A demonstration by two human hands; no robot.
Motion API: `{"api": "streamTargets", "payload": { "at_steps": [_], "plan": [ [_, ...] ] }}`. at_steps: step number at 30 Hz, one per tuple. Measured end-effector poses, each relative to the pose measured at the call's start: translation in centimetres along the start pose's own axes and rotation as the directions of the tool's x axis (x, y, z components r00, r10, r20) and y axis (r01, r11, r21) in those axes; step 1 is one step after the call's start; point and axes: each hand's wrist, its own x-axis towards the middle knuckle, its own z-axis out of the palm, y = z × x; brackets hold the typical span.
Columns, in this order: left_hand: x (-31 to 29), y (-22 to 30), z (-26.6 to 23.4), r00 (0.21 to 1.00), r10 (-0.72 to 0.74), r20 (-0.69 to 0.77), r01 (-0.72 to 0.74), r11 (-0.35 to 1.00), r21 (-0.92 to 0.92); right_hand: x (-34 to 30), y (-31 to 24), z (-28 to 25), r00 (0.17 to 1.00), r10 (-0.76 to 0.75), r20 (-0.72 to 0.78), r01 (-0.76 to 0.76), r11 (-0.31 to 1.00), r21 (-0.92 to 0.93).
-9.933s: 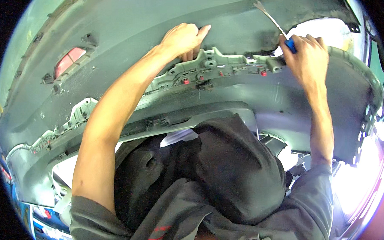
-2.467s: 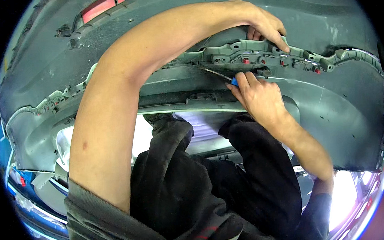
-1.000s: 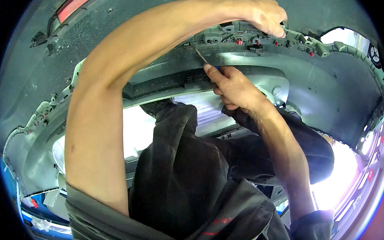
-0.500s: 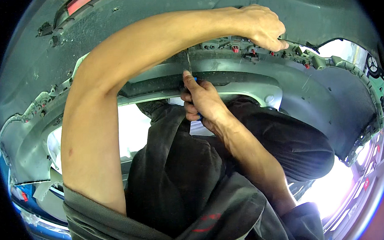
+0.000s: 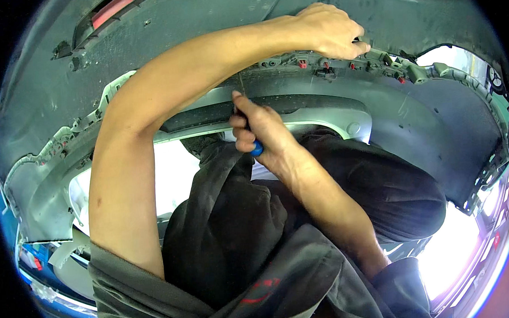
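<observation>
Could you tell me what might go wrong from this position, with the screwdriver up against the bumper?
The screwdriver tip is partly hidden behind the left forearm, so it may slip and scratch the bumper. The left hand grips the clip strip close by; a slip could jab it. The right hand works awkwardly under the crossed arm.

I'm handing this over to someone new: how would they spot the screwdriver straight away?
Find the big grey car bumper arching across the top. Under its middle, the right hand is closed around the screwdriver, below the left forearm. A blue handle end pokes out under the fingers and a thin metal shaft points up toward the bumper's edge: nothing else near it is blue.
</observation>
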Motion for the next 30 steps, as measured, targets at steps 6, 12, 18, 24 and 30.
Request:
{"api": "streamTargets", "payload": {
  "at_steps": [6, 12, 18, 24, 30],
  "plan": [
    [0.6, -0.1, -0.3, 0.994, -0.026, 0.11, 0.028, 0.999, -0.019, -3.8, -0.8, -5.3, 0.959, -0.273, -0.072, 0.159, 0.731, -0.663],
    [0.1, -0.9, -0.4, 0.997, -0.018, 0.078, 0.017, 1.0, 0.02, -10.1, -9.2, -9.1, 0.262, -0.953, 0.153, 0.515, 0.004, -0.857],
    [-0.8, -2.0, -2.1, 0.989, 0.028, 0.143, -0.008, 0.991, -0.136, -6.5, -21.4, -9.6, 0.099, -0.954, 0.284, 0.502, -0.199, -0.842],
    [-2.0, -3.6, -1.9, 0.992, -0.006, 0.124, 0.038, 0.964, -0.261, -3.1, -22.6, -10.2, 0.489, -0.865, 0.113, -0.18, -0.227, -0.957],
    [-3.7, -5.0, -3.4, 0.981, 0.045, 0.189, 0.018, 0.947, -0.32, -3.1, -19.6, -10.5, 0.44, -0.864, 0.244, -0.099, -0.317, -0.943]
  ]
}}
